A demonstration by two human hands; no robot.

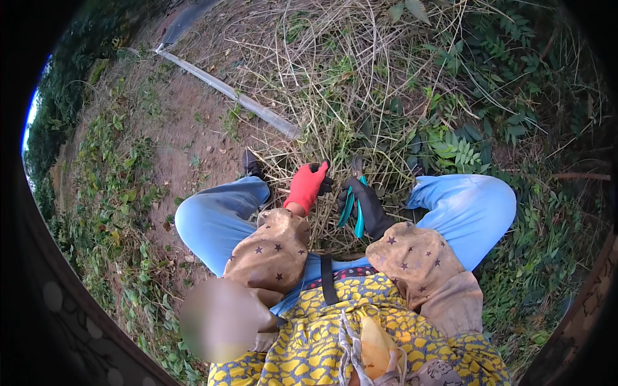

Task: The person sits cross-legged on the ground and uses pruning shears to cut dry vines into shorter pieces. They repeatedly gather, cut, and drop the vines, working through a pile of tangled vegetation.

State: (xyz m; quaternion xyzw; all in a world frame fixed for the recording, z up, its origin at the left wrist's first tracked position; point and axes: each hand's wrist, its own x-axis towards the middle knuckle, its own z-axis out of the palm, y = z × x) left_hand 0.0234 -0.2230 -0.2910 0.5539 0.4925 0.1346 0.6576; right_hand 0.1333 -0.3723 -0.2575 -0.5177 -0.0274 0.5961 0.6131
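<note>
My left hand point(310, 185), in a red glove with black fingers, is curled among dry stalks point(302, 157) in front of me; what it grips, if anything, is hidden. Just to its right, my right hand point(365, 206), in a black glove, holds teal-handled pruning shears point(359, 225) with the metal blades pointing forward over the cut straw and green stems. Both hands are low between my bent knees in blue trousers point(473, 206), close to the ground.
A long grey metal bar point(257, 106) runs diagonally from the brush to a paved strip point(183, 19) at the top left. Bare sloping soil point(174, 116) lies left of the bar. Dense leafy plants point(463, 148) and a thin branch point(579, 175) are at my right.
</note>
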